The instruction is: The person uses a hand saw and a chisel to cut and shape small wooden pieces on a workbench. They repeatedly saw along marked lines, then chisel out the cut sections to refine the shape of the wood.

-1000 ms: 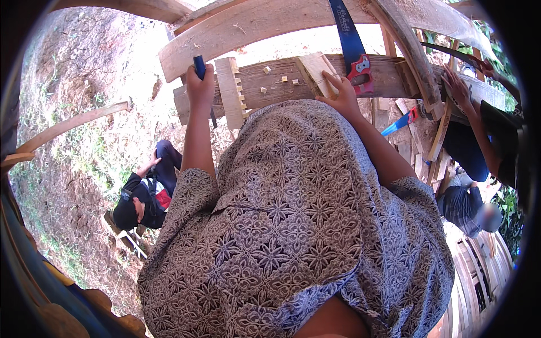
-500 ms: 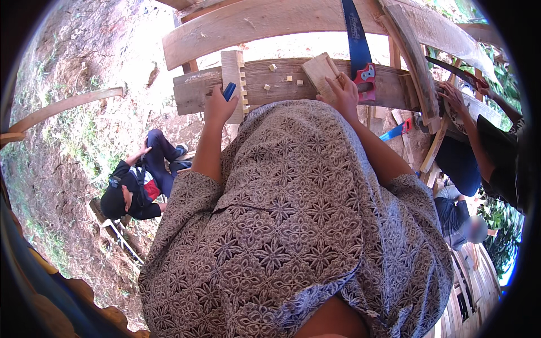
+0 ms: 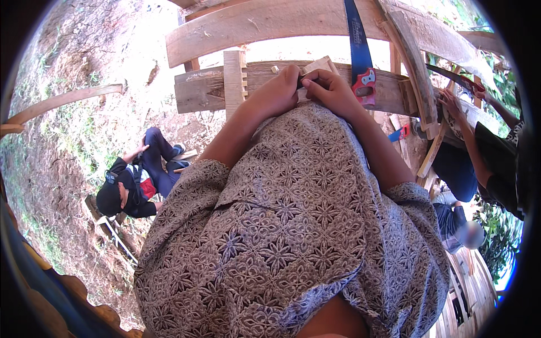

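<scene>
Left hand (image 3: 280, 92) and right hand (image 3: 333, 93) close together, fingers curled, can't tell on what; pale comb-notched wooden board (image 3: 232, 84) across brown plank surface (image 3: 197, 90), edge cuts look done; pale wooden block (image 3: 321, 63) part-hidden beyond, what's left there unclear

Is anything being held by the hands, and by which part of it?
It cannot be told: the left hand and right hand are close together, and the dark bit between their fingers is mostly hidden.

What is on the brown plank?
Visible on the plank: a notched board, a small wood cube, a pale wood piece and a saw's red handle. The left hand and right hand cover its middle, hiding anything there.
</scene>
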`<state>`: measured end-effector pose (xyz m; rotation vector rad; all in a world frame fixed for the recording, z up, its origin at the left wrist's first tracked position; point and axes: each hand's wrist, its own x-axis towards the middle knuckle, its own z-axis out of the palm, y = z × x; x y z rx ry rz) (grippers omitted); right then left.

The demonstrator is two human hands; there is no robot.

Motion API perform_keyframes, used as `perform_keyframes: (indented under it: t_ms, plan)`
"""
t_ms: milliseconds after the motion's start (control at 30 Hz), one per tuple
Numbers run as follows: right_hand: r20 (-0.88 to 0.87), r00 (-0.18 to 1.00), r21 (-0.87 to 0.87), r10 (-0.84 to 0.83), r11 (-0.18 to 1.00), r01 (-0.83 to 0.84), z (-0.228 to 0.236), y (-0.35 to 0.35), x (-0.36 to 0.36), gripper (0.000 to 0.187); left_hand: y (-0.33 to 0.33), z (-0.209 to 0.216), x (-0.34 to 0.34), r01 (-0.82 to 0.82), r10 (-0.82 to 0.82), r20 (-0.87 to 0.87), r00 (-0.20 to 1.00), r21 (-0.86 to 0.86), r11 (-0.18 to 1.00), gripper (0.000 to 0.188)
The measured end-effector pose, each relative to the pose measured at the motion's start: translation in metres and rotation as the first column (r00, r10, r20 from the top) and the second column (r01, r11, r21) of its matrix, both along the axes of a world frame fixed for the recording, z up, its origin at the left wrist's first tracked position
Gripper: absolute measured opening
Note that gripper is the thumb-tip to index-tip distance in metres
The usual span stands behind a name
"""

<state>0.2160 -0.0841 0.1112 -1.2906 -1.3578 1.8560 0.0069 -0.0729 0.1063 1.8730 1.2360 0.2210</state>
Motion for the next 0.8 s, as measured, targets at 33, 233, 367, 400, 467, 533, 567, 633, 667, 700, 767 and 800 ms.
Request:
perform_keyframes:
  t_ms: [33, 233, 367, 400, 467, 533, 567, 633, 667, 700, 767, 800]
  plan:
    - [0.021, 0.998, -0.012, -0.061, 0.998, 0.061, -0.002, -0.002, 0.002, 0.038, 0.001, 0.001, 0.004, 0.015, -0.016, 0.011, 1.0, 0.04, 0.999, 0.028]
    - [0.089, 0.986, 0.002, -0.141, 0.99, 0.142, -0.028, -0.028, 0.026, 0.035, 0.006, 0.0, 0.001, 0.202, -0.206, 0.052, 0.977, 0.077, 0.976, 0.035]
    - [-0.051, 0.872, -0.251, -0.487, 0.851, 0.461, -0.055, -0.048, 0.044, 0.034, 0.017, -0.038, -0.04, -0.004, -0.007, 0.041, 0.999, 0.265, 0.964, 0.047]
    - [-0.076, 0.808, -0.316, -0.585, 0.782, 0.537, -0.061, -0.054, 0.055, 0.029, 0.026, -0.051, -0.061, -0.17, 0.184, -0.017, 0.983, 0.301, 0.938, 0.053]
    - [-0.192, 0.685, -0.383, -0.703, 0.696, 0.607, -0.077, -0.068, 0.081, 0.025, 0.038, -0.076, -0.11, -0.358, 0.439, -0.145, 0.887, 0.385, 0.851, 0.067]
    - [-0.291, 0.556, -0.446, -0.779, 0.624, 0.642, -0.093, -0.081, 0.109, 0.022, 0.039, -0.095, -0.151, -0.361, 0.466, -0.428, 0.774, 0.307, 0.881, 0.079]
    - [-0.3, 0.483, -0.482, -0.823, 0.568, 0.667, -0.102, -0.088, 0.122, 0.02, 0.038, -0.1, -0.165, -0.329, 0.398, -0.564, 0.724, 0.224, 0.917, 0.083]
    - [-0.289, 0.389, -0.501, -0.875, 0.485, 0.717, -0.117, -0.1, 0.141, 0.018, 0.036, -0.106, -0.171, -0.298, 0.299, -0.724, 0.621, 0.135, 0.945, 0.089]
    - [-0.268, 0.347, -0.493, -0.899, 0.437, 0.752, -0.125, -0.106, 0.148, 0.018, 0.031, -0.108, -0.164, -0.288, 0.285, -0.762, 0.582, 0.134, 0.948, 0.09]
    - [-0.205, 0.284, -0.492, -0.937, 0.35, 0.797, -0.132, -0.112, 0.152, 0.018, 0.026, -0.107, -0.157, -0.277, 0.268, -0.795, 0.543, 0.132, 0.952, 0.092]
    - [-0.201, 0.284, -0.477, -0.938, 0.347, 0.808, -0.144, -0.122, 0.16, 0.021, 0.026, -0.107, -0.139, -0.406, 0.364, -0.797, 0.482, 0.165, 0.899, 0.09]
    - [-0.173, 0.279, -0.466, -0.945, 0.327, 0.822, -0.15, -0.127, 0.162, 0.022, 0.026, -0.111, -0.128, -0.447, 0.41, -0.781, 0.47, 0.189, 0.874, 0.09]
